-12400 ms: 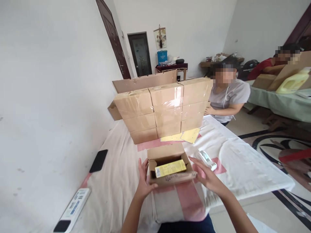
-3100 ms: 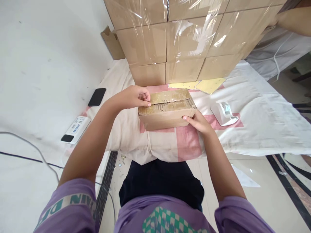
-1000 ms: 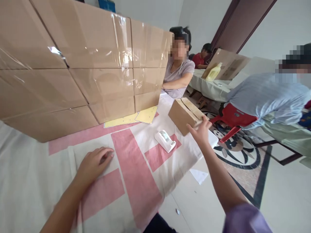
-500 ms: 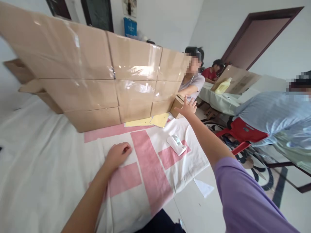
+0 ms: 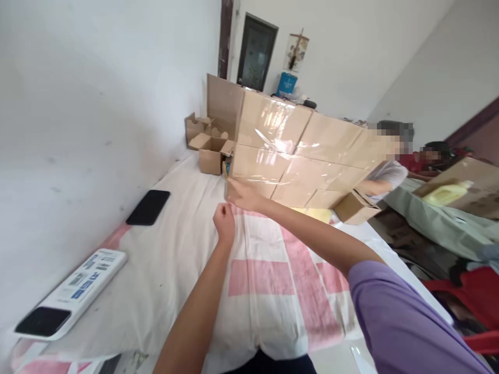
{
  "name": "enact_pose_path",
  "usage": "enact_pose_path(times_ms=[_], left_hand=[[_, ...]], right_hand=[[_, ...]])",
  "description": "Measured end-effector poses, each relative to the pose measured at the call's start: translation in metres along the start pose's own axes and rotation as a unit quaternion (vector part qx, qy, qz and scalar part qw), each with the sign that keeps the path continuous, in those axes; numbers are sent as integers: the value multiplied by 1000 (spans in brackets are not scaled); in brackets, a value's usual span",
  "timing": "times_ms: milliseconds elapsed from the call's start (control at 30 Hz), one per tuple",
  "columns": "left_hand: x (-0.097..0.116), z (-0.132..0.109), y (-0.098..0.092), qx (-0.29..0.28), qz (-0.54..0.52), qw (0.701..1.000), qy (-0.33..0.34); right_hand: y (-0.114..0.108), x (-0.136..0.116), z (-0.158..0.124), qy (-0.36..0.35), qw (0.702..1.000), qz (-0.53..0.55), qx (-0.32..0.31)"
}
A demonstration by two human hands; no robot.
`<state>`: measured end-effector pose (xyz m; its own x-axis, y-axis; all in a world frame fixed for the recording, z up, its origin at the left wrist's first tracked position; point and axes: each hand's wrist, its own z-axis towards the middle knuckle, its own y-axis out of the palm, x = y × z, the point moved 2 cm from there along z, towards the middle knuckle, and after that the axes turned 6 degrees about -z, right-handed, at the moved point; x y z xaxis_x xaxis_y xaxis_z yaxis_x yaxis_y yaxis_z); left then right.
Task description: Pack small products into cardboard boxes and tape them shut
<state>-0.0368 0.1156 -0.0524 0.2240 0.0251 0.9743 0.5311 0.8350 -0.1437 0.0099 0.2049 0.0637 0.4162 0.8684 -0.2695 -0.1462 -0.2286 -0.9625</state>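
Note:
A tall cardboard panel (image 5: 268,122), its front covered with clear shiny tape, stands upright on the cloth-covered table (image 5: 187,218). My right hand (image 5: 245,196) reaches across to the panel's lower left corner and appears to touch it. Its fingertips are blurred at the edge, so I cannot tell how they are bent. Just below and left of it, my left hand (image 5: 225,224) is curled into a loose fist with nothing visible inside. Behind my right arm, part of a yellow sheet (image 5: 317,214) lies at the panel's foot.
Open cardboard boxes (image 5: 212,156) stand left of the panel; a small carton (image 5: 355,208) is at its right end. Along the wall lie a black flat device (image 5: 148,208) and a long white printed object (image 5: 78,288). A person (image 5: 385,179) sits behind the panel; another is farther right.
My right hand has swept left from the small carton to the panel's lower left corner. My left hand has moved up beside it. The view has turned left.

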Motion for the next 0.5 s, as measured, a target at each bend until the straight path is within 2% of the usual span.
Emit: enact_pose_path(times_ms=[33,100,167,233,367,500], left_hand=[[-6,22,-13,44,-2,999,-19],[-15,71,-35,111,2,993,-45],[-23,120,-46,156,10,986,-51],[-29,168,-45,175,12,984,-45],[-50,251,-19,142,-18,989,-25],[-82,310,-1,59,-74,996,-9]], right_hand=[[11,-18,24,-7,999,32,17],[32,-42,70,35,990,114,80],[47,-50,113,112,965,183,150],[57,-45,149,171,942,211,195],[69,-9,200,221,924,219,223],[92,19,227,231,915,199,265]])
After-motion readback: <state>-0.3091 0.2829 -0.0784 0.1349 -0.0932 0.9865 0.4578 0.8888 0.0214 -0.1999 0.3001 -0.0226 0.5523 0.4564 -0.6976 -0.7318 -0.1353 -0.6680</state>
